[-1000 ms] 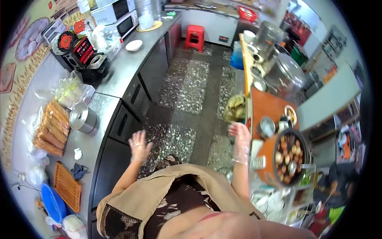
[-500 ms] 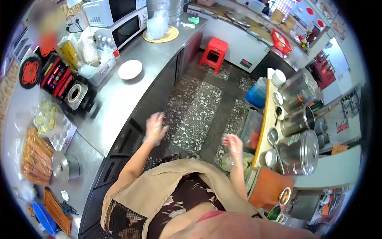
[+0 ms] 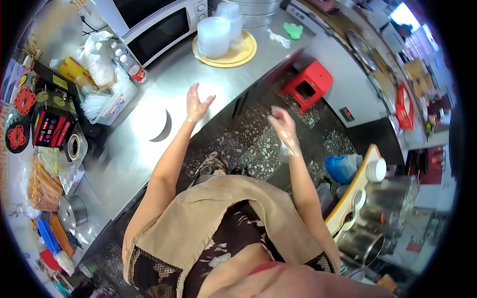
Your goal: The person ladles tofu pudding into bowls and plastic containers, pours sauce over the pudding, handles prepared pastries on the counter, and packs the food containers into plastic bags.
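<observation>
My left hand [image 3: 198,103], in a clear plastic glove, is above the front edge of the steel counter [image 3: 174,84] with fingers apart and nothing in it. To its left a white plate [image 3: 149,121] lies on the counter. Beyond the hand, stacked clear plastic bowls [image 3: 213,37] stand on a round yellow board [image 3: 238,58]. My right hand [image 3: 283,124], also gloved, hangs over the speckled floor with its fingers partly curled. Whether its fingers touch each other is blurred. The red stool [image 3: 309,84] is just beyond it.
A white microwave [image 3: 161,35] stands at the back of the counter, beside a bin of bottles and bags [image 3: 112,99]. A sealing machine [image 3: 49,124] is at the left. On the right are a wooden-edged shelf [image 3: 355,191] and steel pots [image 3: 360,246]. A white freezer [image 3: 343,74] stands ahead.
The view has moved forward and turned along the counter. The plate, the bowls and the stool appear nearer. My left hand has come from over the floor to the counter's edge.
</observation>
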Available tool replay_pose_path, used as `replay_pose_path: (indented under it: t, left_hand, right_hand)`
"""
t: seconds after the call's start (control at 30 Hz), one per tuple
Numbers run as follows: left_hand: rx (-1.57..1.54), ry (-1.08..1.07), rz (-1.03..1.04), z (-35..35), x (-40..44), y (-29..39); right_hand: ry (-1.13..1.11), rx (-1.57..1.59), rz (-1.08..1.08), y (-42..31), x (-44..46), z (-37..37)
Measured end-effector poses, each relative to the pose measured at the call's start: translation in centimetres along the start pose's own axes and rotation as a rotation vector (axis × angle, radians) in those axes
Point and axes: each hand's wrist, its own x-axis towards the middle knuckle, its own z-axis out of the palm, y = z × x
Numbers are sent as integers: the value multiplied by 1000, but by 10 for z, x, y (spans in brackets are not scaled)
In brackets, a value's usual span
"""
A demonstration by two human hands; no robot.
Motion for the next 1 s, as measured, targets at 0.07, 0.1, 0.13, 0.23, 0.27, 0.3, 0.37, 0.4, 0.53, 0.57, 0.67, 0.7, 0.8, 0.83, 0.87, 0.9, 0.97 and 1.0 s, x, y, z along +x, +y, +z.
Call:
replay_pose_path:
  t: [0.07, 0.1, 0.13, 0.23, 0.27, 0.3, 0.37, 0.4, 0.53, 0.57, 0.67, 0.7, 0.8, 0.83, 0.87, 0.9, 0.97, 1.0]
  left_hand:
    - [-53, 97, -126, -5, 58, -11]
    - [-47, 101, -148, -5, 91, -16]
    - [-136, 111, -190, -6, 121, -23]
    - [-193, 136, -260, 24, 198, -84]
    - [-166, 177, -268, 38, 226, -103]
    - [-288, 105, -378, 43, 243, -110]
    - [-546, -21, -514, 50, 259, -114]
    - [-666, -106, -557, 54, 265, -118]
    - [-703, -309, -745, 53, 267, -140]
    - [-576, -333, -760, 47, 266, -140]
    - [181, -253, -537, 27, 268, -163]
    - [208, -171, -518, 20, 269, -171]
    - [-209, -86, -537, 21, 270, -162]
    - [-298, -66, -506, 32, 265, -144]
    - [-468, -169, -561, 28, 269, -110]
    - [-388, -177, -524, 38, 267, -116]
    - [-330, -331, -678, 58, 260, -166]
    - [23, -137, -495, 51, 265, -165]
  right_hand:
    - [-144, -209, -30, -40, 91, 38]
    - [-199, -343, -171, -40, 136, 54]
    - [-278, -286, -132, -45, 176, 70]
    - [-200, -295, -227, -23, 293, 125]
    - [-209, -309, -224, -25, 323, 139]
    - [-197, -277, -234, -26, 341, 150]
    - [-205, -252, -212, -8, 367, 163]
    - [-226, -178, -176, 1, 379, 170]
    - [-353, -195, 167, 27, 394, 173]
    - [-365, -196, 186, 38, 395, 169]
    - [-490, -598, -364, 72, 412, 159]
    - [-573, -722, -329, 81, 421, 158]
    - [-627, -640, -274, 99, 430, 164]
    - [-614, -563, -271, 99, 429, 171]
    - [-595, -487, -269, 98, 427, 176]
    - [-592, -482, -267, 105, 422, 180]
    - [-575, -594, -354, 126, 415, 184]
    - [-568, -594, -355, 124, 421, 181]
